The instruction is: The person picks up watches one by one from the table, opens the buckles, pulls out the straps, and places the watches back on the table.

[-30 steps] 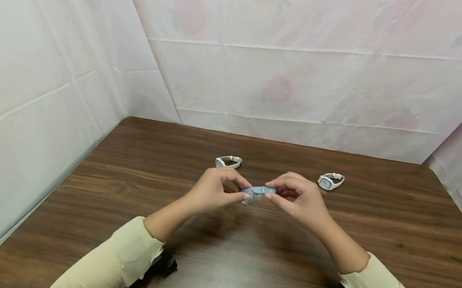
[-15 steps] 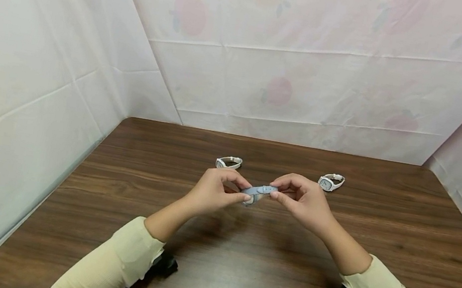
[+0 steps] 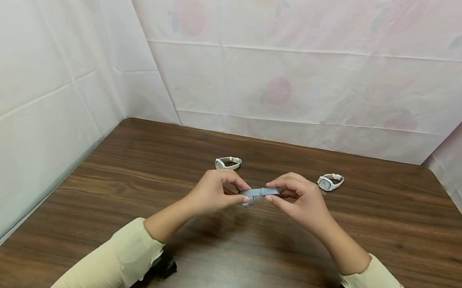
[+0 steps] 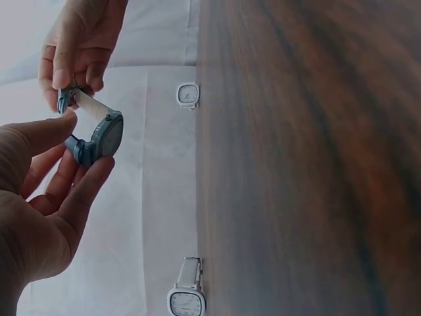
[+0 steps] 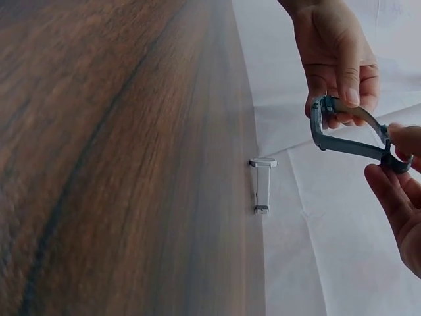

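Note:
A light blue wristwatch (image 3: 254, 192) is held above the table between my two hands, its strap bent into a loop. My left hand (image 3: 216, 191) pinches the strap near the case with thumb and fingers. In the left wrist view the watch case (image 4: 108, 137) hangs by the left fingertips, its dial turned sideways. My right hand (image 3: 300, 201) pinches the other part of the strap, where the buckle seems to be. From the right wrist view, the blue strap (image 5: 352, 146) runs from the case to the right fingertips, which partly hide its end.
Two white watches lie on the brown wooden table (image 3: 155, 162) beyond the hands: one white watch (image 3: 228, 163) behind the left hand, another white watch (image 3: 330, 182) behind the right. A pale patterned curtain (image 3: 298, 64) surrounds the table's back and sides.
The hands stay in nearly the same place. The right fingers shift slightly along the strap, and the blue watch tilts a little.

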Motion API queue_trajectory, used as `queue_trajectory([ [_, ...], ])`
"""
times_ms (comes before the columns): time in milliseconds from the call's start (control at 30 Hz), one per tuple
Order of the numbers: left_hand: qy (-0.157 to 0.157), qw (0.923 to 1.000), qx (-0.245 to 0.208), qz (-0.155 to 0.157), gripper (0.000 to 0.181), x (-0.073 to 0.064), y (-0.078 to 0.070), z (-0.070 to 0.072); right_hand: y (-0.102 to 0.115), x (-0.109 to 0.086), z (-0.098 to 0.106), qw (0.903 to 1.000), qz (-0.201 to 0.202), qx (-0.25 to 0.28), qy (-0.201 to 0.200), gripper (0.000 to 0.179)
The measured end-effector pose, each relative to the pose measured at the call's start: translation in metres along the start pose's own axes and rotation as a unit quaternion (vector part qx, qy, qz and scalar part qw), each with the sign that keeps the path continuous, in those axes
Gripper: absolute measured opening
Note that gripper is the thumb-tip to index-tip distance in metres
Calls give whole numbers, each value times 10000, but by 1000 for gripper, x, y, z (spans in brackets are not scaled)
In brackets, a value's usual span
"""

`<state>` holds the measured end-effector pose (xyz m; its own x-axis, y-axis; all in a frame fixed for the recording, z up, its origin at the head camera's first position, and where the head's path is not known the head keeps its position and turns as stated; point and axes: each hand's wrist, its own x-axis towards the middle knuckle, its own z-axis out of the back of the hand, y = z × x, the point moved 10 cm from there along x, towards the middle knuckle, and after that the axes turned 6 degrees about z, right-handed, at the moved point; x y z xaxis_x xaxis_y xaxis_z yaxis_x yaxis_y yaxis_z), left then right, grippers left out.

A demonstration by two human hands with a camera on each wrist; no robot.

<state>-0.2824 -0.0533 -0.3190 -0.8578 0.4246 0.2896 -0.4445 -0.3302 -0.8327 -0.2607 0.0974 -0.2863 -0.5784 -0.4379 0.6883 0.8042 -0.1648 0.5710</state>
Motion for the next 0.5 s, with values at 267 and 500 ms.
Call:
queue_trajectory([
  [267, -11, 10000, -47, -54, 14, 0, 0, 0, -9, -3, 3, 9992, -383, 22, -88, 20],
  [500, -20, 9999, -127, 29, 15, 0, -1, 2, -14, -5, 8, 9980, -503, 322, -187, 18],
])
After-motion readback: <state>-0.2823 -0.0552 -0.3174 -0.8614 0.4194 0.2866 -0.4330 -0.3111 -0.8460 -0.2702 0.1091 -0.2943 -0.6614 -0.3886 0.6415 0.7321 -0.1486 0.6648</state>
